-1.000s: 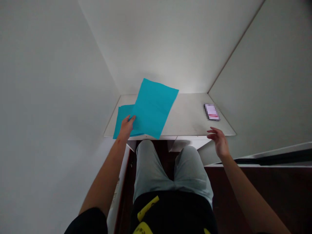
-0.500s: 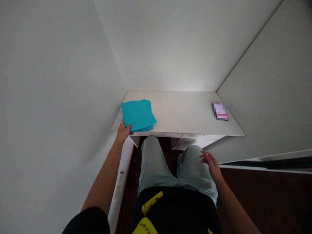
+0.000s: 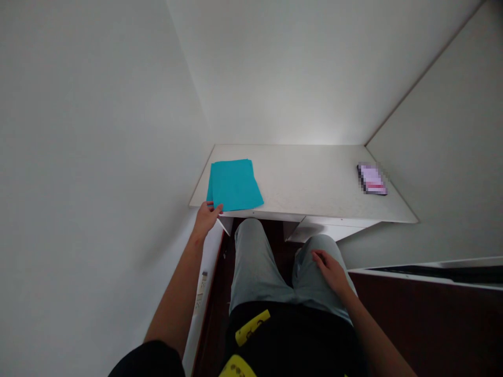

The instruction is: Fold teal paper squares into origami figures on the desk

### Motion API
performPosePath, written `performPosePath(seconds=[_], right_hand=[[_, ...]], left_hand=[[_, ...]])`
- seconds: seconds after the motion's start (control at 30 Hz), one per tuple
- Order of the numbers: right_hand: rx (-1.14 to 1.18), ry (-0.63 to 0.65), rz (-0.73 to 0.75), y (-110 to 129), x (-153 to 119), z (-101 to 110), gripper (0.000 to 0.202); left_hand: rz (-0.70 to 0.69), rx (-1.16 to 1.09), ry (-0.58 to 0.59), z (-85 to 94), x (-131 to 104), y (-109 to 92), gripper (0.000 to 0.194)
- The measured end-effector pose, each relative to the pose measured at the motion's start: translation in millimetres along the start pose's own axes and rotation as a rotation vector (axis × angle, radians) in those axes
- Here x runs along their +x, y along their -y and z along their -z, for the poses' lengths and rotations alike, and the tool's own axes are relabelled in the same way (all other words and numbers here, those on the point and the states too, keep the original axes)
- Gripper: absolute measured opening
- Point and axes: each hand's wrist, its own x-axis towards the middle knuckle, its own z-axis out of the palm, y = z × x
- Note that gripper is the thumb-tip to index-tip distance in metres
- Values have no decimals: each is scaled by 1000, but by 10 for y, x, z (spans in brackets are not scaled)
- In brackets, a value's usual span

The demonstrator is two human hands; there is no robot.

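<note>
A small stack of turquoise sheets, paper or thin cloth (image 3: 236,183), lies at the left end of the white desk (image 3: 302,180), slightly fanned. At its near left corner, my left hand (image 3: 207,217) pinches the edge, thumb above and fingers partly hidden at the side. How many sheets it grips I cannot make out. My right hand (image 3: 329,269) rests on my right thigh, fingers loosely bent and holding nothing.
A phone (image 3: 372,179), its screen blurred out, lies at the desk's right end. White walls stand left, behind and right. A drawer front (image 3: 330,229) sits under the desk's right half, beside my knees.
The stack's loose corners now line up more closely, with the top sheet turned a little. My right hand has come down onto my thigh. The whole view has shifted slightly.
</note>
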Motion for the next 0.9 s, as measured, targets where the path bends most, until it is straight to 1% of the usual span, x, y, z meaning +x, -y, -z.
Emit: performPosePath(seconds=[0.07,0.1,0.13,0.2,0.27,0.37,0.5,0.57,0.6,0.7,0.77,0.8,0.87,0.9], right_hand=[[-33,-9,30,-7,-13,-12,49],[-39,-17,44,-7,-16,-15,48],[-41,-26,56,-4,-18,-16,47],[-43,-45,75,8,-20,-17,46],[-40,-56,94,21,-24,-16,44],[-25,-67,108,30,-36,-17,39],[3,-77,91,20,-61,-11,38],[61,-84,98,22,-73,0,44],[108,-94,108,30,-76,10,50],[253,-162,151,91,-47,65,78],[297,-224,184,171,14,142,95],[297,-243,203,223,57,197,100],[259,-234,255,348,158,340,103],[220,-216,290,419,214,425,100]], left_hand=[[-27,-6,74,20,-8,-55,27],[-43,-3,119,24,-16,-90,25],[-63,4,150,19,-29,-129,26],[-113,16,171,-19,-70,-211,27],[-157,26,188,-104,-134,-286,29],[-184,0,251,-327,-273,-356,30],[-137,-111,401,-750,-522,-336,30],[-94,-149,463,-962,-665,-290,34],[-80,-165,486,-1055,-737,-264,36],[-58,-205,548,-1260,-933,-205,42],[-50,-215,579,-1331,-1029,-197,46],[-49,-219,589,-1349,-1063,-204,47],[-53,-231,603,-1359,-1106,-238,51],[-49,-243,611,-1353,-1117,-263,54]])
